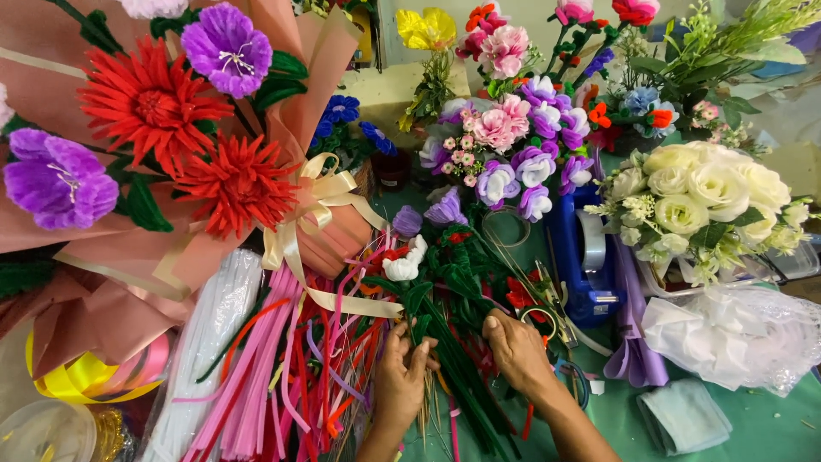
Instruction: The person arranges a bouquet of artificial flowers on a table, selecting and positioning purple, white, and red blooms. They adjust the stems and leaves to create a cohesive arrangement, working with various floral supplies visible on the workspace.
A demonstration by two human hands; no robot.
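Gripping a bundle of green stems (453, 359), both hands close their fingers around it near the front edge of the green worktop (753, 428). The left hand (400, 376) pinches the stems' left side, the right hand (517, 351) their right. The bundle's long axis slants from front right to back left, flower heads pointing away toward a white bloom (404, 267).

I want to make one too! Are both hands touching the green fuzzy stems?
Touching. The head view shows the left hand and the right hand with fingers closed around the bundle of green pipe-cleaner stems, no gap.
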